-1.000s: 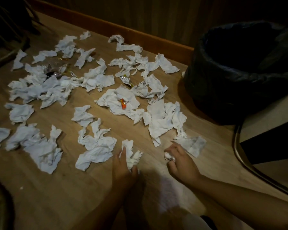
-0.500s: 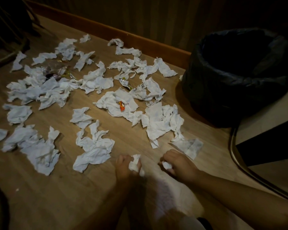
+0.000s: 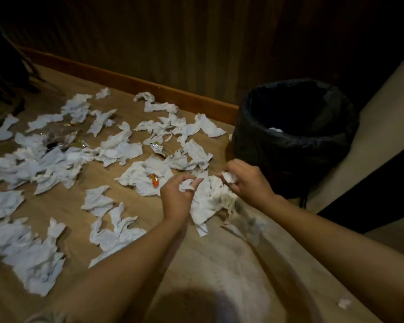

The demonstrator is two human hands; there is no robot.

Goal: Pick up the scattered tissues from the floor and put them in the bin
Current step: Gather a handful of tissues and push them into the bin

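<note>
The floor (image 3: 131, 271) is brown wood and fills most of the lower frame. A dark wall (image 3: 173, 43) runs across the top, with a brown board (image 3: 131, 83) along its bottom edge.

The bin (image 3: 294, 138) stands at the right of the middle, close to the wall. It has a black bag (image 3: 261, 145) in it, and the top is open. Something small and white shows deep inside, but it is too dark to tell what it is.

Lots of white tissues (image 3: 28, 250) lie crumpled all over the floor, from the left edge to the middle of the frame. A big pile (image 3: 210, 201) lies in the middle, under the two hands. Another tissue (image 3: 142, 174) just left of it has a small orange wrapper (image 3: 154, 179) on it. A shiny wrapper (image 3: 158, 148) lies a bit higher up, between tissues. More shiny wrappers (image 3: 61, 138) sit among the tissues at the upper left.

Two bare arms reach in from the bottom. The left hand (image 3: 176, 197) is in the middle of the frame, up off the floor, and its fingers curl round a small ball (image 3: 186, 184) of tissue. The right hand (image 3: 248, 180) is just right of it, near the bin, and it holds a small wad (image 3: 229, 177) of tissue in bent fingers.

One tiny scrap (image 3: 344, 303) lies alone at the lower right
</note>
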